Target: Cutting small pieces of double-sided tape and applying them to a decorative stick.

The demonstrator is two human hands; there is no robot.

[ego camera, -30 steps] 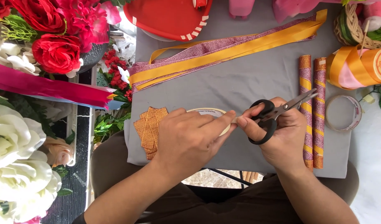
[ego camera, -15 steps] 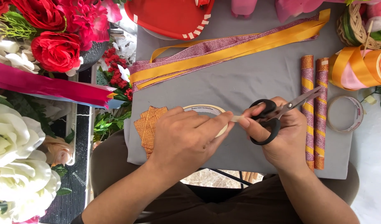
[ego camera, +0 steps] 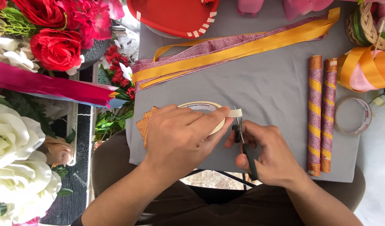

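My left hand [ego camera: 180, 136] grips a cream roll of tape [ego camera: 203, 107] on the grey board [ego camera: 263, 83], with a short free end of tape [ego camera: 234, 112] sticking out to the right past my thumb. My right hand [ego camera: 270, 150] holds black-handled scissors [ego camera: 242, 140], blades pointing up at that free end, right at the tape strip. Orange glitter squares [ego camera: 143, 123] lie partly under my left hand.
Two rolled purple-and-gold tubes [ego camera: 320, 113] lie at right, beside a clear tape roll [ego camera: 353, 116]. Long yellow and purple ribbons [ego camera: 242, 50] cross the board. A red tray [ego camera: 175, 16] sits at the top; artificial flowers [ego camera: 41, 42] crowd the left. Orange ribbon spool [ego camera: 366, 69] at far right.
The scissors have swung from pointing right, blades open, to pointing up at the tape's free end. My left hand has pulled a short strip out from the roll.
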